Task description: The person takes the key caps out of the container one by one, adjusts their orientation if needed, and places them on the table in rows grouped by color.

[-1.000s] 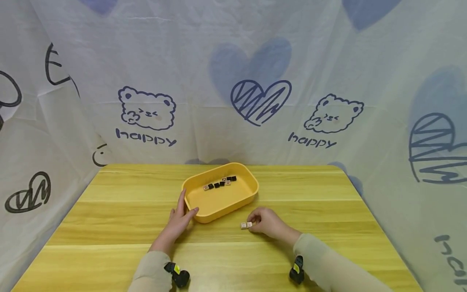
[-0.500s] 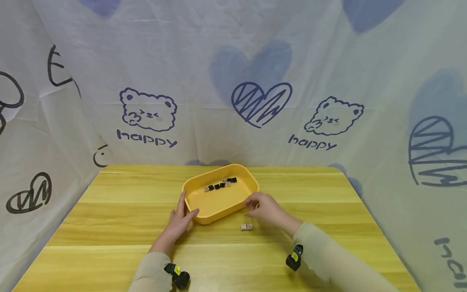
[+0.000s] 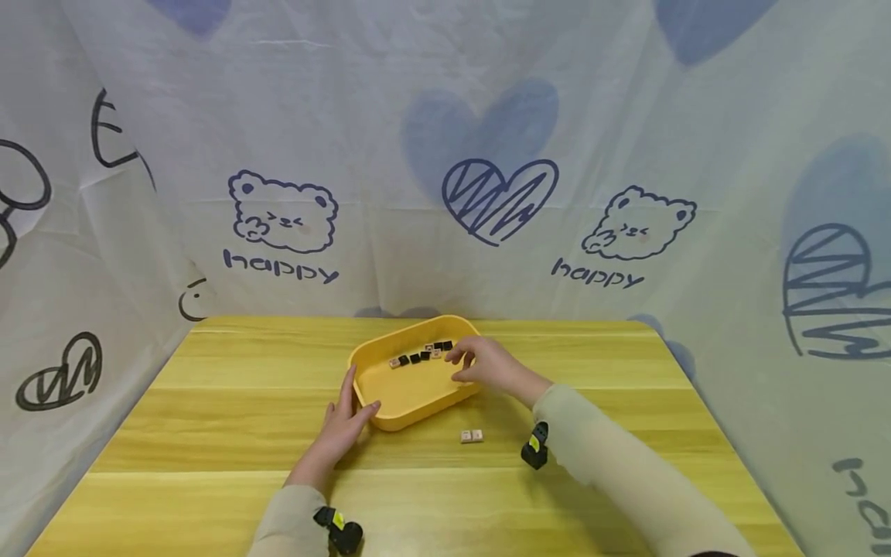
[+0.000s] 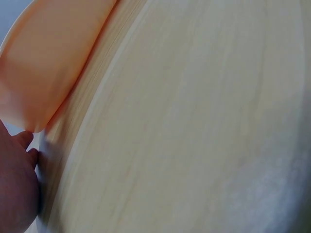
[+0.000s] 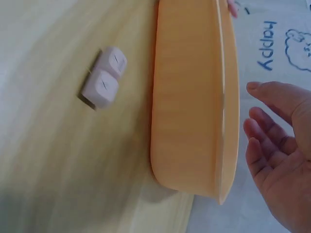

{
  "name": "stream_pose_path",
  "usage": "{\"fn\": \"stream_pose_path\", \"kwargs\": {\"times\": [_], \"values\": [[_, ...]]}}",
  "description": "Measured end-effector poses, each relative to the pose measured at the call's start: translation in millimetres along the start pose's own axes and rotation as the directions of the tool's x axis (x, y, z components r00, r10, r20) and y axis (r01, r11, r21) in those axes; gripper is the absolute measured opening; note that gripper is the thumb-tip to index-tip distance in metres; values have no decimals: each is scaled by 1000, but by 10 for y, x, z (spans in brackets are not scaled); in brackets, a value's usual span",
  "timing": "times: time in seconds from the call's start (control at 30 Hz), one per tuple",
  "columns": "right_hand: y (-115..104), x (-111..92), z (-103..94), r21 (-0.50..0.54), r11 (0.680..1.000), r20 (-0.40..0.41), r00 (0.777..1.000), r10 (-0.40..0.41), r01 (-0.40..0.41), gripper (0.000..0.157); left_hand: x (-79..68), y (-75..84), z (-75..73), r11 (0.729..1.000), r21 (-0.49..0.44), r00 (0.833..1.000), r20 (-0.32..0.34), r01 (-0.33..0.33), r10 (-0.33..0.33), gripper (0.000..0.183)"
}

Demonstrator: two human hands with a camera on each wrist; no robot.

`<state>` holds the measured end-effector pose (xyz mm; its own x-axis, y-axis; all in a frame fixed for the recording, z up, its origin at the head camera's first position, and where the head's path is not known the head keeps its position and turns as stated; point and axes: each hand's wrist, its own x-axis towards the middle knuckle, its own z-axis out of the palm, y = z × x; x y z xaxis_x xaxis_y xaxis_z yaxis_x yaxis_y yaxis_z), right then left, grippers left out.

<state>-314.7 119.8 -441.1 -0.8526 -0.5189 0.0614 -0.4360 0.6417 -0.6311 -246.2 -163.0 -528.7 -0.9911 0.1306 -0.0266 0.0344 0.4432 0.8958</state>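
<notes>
The yellow tray [image 3: 404, 424] sits askew on the table. My left hand [image 3: 339, 433] touches its left end, with fingers straight and thumb spread at the near corner. Over the tray's right side hovers my right hand [image 3: 494, 370]; the right wrist view shows its thumb and fingers apart, nothing visible between them. Along the far part of the tray lie several small keycaps, black ones [image 3: 415, 358] and pale ones [image 3: 394, 363]. Two pale keycaps [image 5: 104, 88] with dark marks stand side by side on the table in front of the tray.
The wood-grain table [image 3: 209, 433] ends at a printed cloth [image 3: 390, 255] hanging behind it and at both sides. Black wrist cameras [image 3: 534, 446] are strapped over both sleeves.
My right hand has let go of the right one of the two pale keycaps and moved up and away, over the tray. The left hand and tray stay in place.
</notes>
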Motion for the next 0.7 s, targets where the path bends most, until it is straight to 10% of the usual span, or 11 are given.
{"fn": "stream_pose_path", "kwargs": {"times": [0.7], "values": [[174, 632, 4, -51, 997, 202, 978, 60, -51, 32, 11, -23, 2, 1000, -2, 1000, 4, -14, 14, 86]]}}
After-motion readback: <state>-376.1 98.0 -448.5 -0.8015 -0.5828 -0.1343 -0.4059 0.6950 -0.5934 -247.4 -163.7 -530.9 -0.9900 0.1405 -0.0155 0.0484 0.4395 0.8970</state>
